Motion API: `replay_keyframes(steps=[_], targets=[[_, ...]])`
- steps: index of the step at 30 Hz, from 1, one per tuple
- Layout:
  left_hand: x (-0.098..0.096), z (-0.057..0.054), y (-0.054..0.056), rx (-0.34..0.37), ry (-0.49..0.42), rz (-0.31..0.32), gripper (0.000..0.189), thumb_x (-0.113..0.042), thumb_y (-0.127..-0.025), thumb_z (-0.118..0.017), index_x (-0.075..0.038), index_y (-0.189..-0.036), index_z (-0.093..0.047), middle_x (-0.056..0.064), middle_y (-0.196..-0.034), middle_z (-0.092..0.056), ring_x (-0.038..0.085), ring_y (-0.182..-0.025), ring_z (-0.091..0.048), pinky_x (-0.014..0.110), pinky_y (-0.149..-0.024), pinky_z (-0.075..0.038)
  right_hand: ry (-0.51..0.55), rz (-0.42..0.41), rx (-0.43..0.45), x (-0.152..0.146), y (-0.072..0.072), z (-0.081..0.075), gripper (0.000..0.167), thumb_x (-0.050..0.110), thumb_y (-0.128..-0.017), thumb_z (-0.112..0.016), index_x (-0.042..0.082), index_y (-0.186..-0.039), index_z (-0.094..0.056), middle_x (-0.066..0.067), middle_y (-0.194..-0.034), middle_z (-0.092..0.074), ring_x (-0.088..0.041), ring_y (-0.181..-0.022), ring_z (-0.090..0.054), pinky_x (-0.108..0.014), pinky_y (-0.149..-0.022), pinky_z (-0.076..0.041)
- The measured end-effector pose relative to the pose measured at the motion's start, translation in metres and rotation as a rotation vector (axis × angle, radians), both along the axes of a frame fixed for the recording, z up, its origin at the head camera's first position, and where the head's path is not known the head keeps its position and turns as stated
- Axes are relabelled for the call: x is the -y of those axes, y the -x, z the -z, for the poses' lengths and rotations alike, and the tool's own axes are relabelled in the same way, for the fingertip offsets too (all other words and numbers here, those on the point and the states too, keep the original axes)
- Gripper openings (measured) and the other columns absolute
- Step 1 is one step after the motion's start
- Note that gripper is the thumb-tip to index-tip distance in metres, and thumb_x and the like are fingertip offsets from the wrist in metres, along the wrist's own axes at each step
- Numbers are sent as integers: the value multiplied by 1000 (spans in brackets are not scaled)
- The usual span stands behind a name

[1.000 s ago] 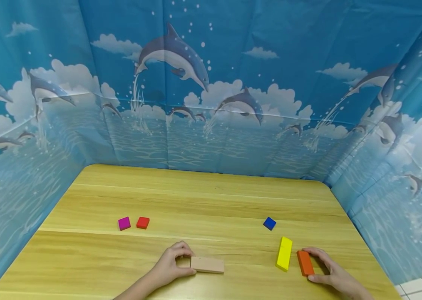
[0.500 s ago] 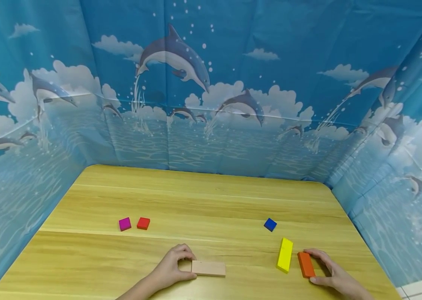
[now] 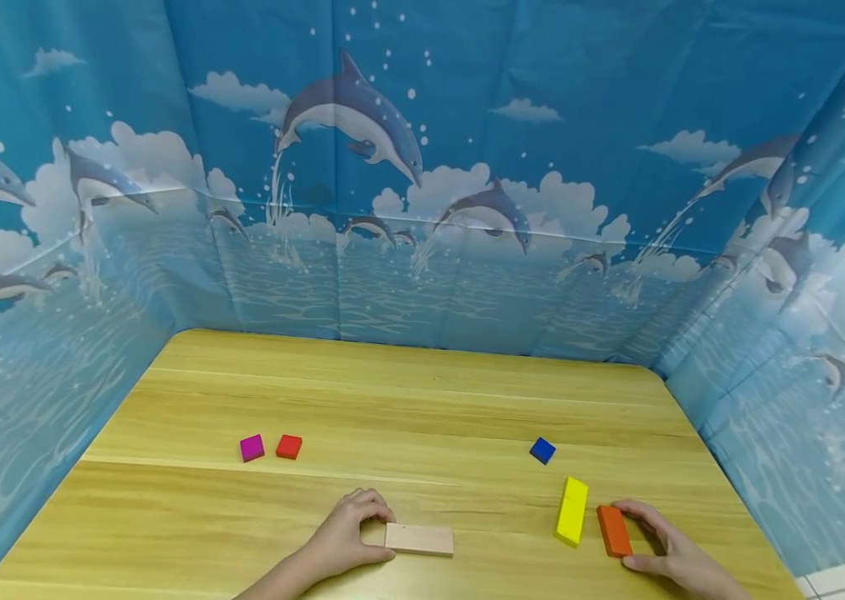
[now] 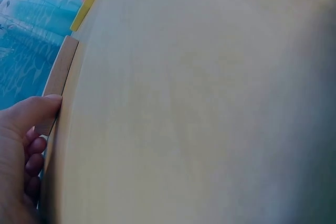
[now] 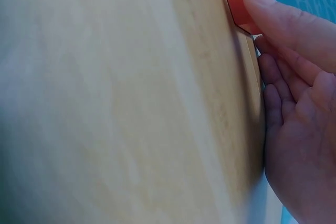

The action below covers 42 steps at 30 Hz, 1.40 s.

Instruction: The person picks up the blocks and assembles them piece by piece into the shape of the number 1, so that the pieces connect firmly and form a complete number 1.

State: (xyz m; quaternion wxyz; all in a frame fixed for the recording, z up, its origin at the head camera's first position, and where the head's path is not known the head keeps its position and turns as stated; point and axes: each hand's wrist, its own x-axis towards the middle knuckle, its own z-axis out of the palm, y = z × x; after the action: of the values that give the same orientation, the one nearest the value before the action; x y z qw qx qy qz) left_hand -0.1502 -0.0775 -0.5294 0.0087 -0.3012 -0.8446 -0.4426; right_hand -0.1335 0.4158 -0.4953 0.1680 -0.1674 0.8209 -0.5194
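My left hand (image 3: 345,531) pinches the left end of a plain wooden block (image 3: 422,540) between thumb and fingers, and the block lies lengthwise on the table. In the left wrist view the thumb presses the near side of the wooden block (image 4: 61,66). On the right, my right hand (image 3: 666,550) holds an orange block (image 3: 613,532), thumb at its near end and fingers at its far end. The right wrist view shows the thumb against the orange block (image 5: 239,1), partly cut off by the frame. Just left of the orange block lies a yellow block (image 3: 572,512), untouched.
A small blue block (image 3: 542,451) lies behind the yellow one. At the left, a magenta block (image 3: 252,448) and a red block (image 3: 289,447) sit side by side with a gap. A dolphin-print curtain (image 3: 422,275) surrounds the wood-grain table (image 3: 392,392) at the back and sides.
Everything on the table sits slightly lower and to the right in the view, as the head camera shifts a little. Both hands keep their holds; the blocks stay in place.
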Motion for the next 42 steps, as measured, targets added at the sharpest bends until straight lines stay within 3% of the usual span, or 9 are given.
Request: replay_keyframes(steps=[4,8,12,15,18,20,23,28,42], targets=[[0,-1,-1,12,11,-11,25,-35,-69,-78,-25,-87,-63,-19,-90,-54,1,-84,-46,32,-81,-37,5,9,2,-1,0,2,63,5,-87,-58,-16,-133,-21,32,-121,-38,22,-109,-31,-5,-86,-30],[-1,-2,-2,21,12,-19,25,-34,-68,-78,-25,-86,-63,-19,-90,-54,1,-85,-45,30,-80,-37,-35,80,41,1,0,1,66,9,-86,-61,-13,-135,-23,31,-119,-39,23,-106,-32,-8,-86,-33],[-1,-3,-2,16,15,-20,25,-33,-69,-79,-26,-87,-63,-19,-91,-54,2,-85,-45,31,-80,-37,-119,173,65,6,0,-1,69,14,-85,-64,-11,-136,-25,-7,-135,-41,23,-101,-33,-12,-85,-37],[-1,-3,-2,16,13,-17,25,-34,-69,-78,-26,-87,-63,-19,-91,-55,2,-84,-45,31,-80,-37,-158,232,78,9,-1,-2,72,16,-84,-65,-11,-137,-24,-26,-132,-38,21,-97,-38,-15,-84,-40],[-1,-2,-2,16,9,-14,25,-35,-69,-78,-26,-87,-63,-18,-90,-55,2,-84,-45,30,-78,-37,-111,280,65,12,-2,-4,72,13,-84,-65,-11,-137,-23,-7,-123,-49,14,-96,-45,-15,-84,-41],[-1,-2,-2,11,7,-13,25,-36,-69,-77,-26,-87,-63,-18,-90,-55,2,-84,-45,29,-77,-37,-70,304,1,17,-2,-4,71,9,-82,-66,-11,-136,-24,8,-115,-50,9,-96,-48,-13,-84,-41],[-1,-1,-2,4,4,-16,25,-36,-69,-78,-27,-87,-63,-18,-90,-55,2,-84,-45,28,-76,-37,-31,328,-130,29,0,-6,68,3,-78,-68,-11,-133,-30,15,-108,-51,5,-94,-49,-10,-82,-40],[0,0,-1,1,4,-18,27,-37,-68,-78,-26,-89,-64,-18,-91,-55,2,-85,-46,29,-77,-38,9,316,-264,55,7,-12,64,-1,-77,-68,-11,-130,-34,12,-107,-51,0,-92,-48,-13,-78,-40],[0,0,-1,-1,9,-24,31,-39,-66,-78,-27,-90,-64,-20,-93,-55,2,-87,-46,30,-80,-38,118,262,-371,113,35,-20,61,-3,-74,-71,-6,-127,-42,-4,-101,-51,-15,-88,-48,-24,-73,-40]])
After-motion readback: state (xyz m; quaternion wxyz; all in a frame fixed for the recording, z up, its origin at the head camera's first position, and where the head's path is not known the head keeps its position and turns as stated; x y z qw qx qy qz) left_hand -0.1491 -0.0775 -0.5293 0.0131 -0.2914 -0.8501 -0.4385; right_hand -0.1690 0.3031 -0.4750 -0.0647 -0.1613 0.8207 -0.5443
